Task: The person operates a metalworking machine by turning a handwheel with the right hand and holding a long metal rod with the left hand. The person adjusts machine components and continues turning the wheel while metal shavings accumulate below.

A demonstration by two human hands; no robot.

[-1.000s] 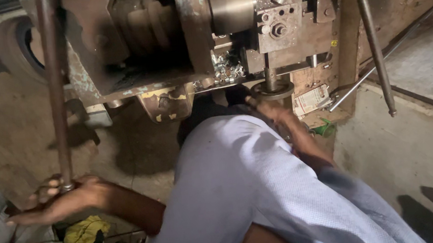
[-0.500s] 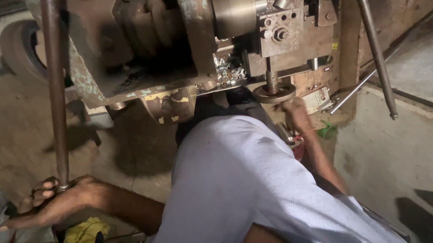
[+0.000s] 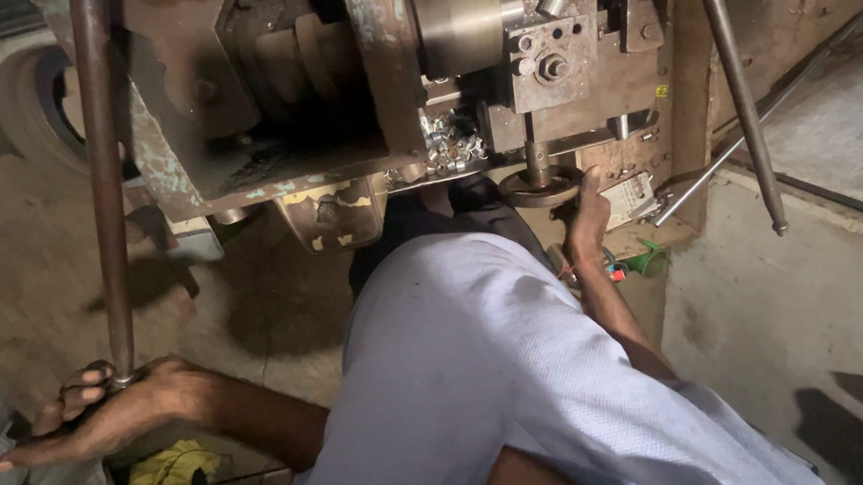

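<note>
Head view showed the left hand (image 3: 113, 417) at lower left, fingers spread loosely around the base of a rusty upright rod (image 3: 105, 183). Right hand (image 3: 586, 213), right of centre, rested its fingertips on a round handwheel (image 3: 538, 186) beneath the machine (image 3: 342, 88); its grip could not be told.

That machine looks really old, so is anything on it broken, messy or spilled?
Yes. The machine frame has pale paint flaking off in patches. Small shiny metal pieces lie heaped loose on its ledge. The right hand touches the round handwheel.
</note>
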